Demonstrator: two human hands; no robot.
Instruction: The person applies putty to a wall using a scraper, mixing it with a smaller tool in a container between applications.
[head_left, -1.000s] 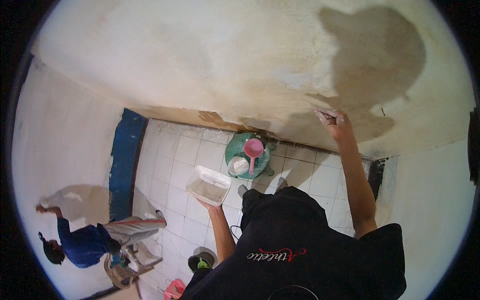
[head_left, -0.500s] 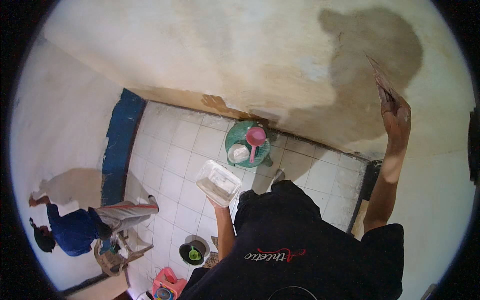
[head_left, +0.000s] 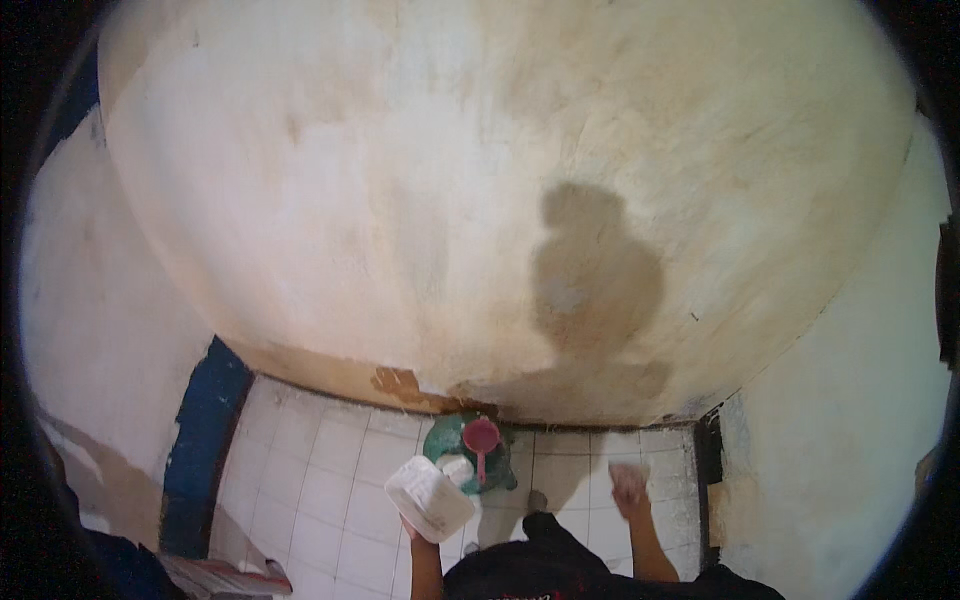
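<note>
My left hand (head_left: 411,531) grips a white rectangular plastic tub (head_left: 432,502) from below and the side; whitish paste is smeared inside it. Held out low to the right, my right hand (head_left: 629,494) is closed on a flat putty scraper (head_left: 628,468). Motion and the angle smear the blade, so little of its shape shows. In front of both hands rises a wall (head_left: 420,240) with patchy cream and white coating, and my shadow falls on it. The scraper appears apart from the tub.
A green round stool (head_left: 500,475) stands on the white tiled floor (head_left: 330,460) against the wall's foot. On it rest a pink dipper (head_left: 481,436) and a white container (head_left: 456,468). Another person's leg (head_left: 225,577) shows at lower left, near a blue-painted strip (head_left: 205,430).
The view has tilted up toward the wall. My right hand has come down from the wall with the scraper. The left hand still holds the tub. The other person is now mostly out of view.
</note>
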